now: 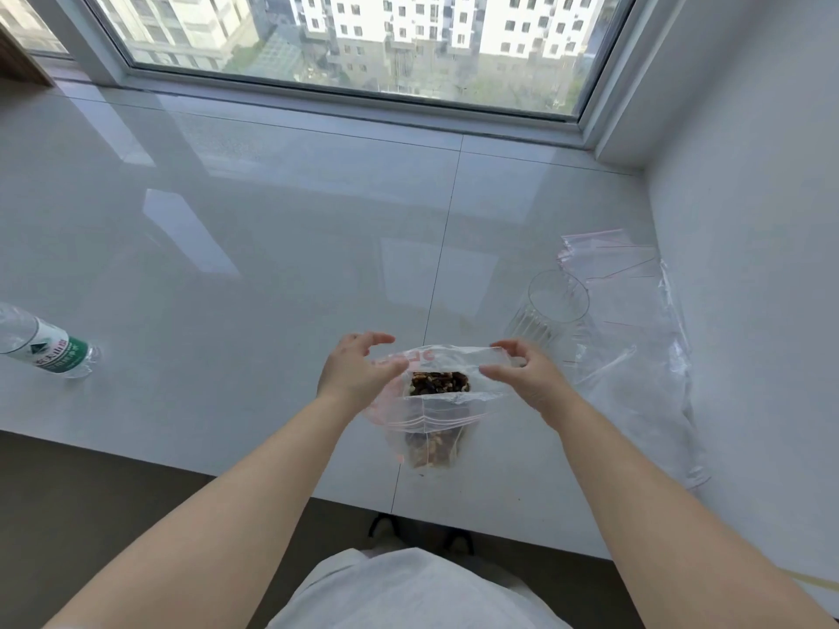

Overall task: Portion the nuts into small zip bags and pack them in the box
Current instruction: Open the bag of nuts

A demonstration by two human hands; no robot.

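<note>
A: Progress looked slight. The nuts [439,383] sat in the big bag [442,401] between both hands; no filled small bag showed, and no box was in view.

B: And the hands?

A: The left hand [352,372] and right hand [529,376] each pinched the bag's thin, crinkly mouth, pulling it wide.

B: Supplies?

A: Beyond the right hand stood a clear ribbed cup [547,311] beside flat red-striped zip bags [610,265]. A bottle [43,342] lay far left of the left hand.
</note>
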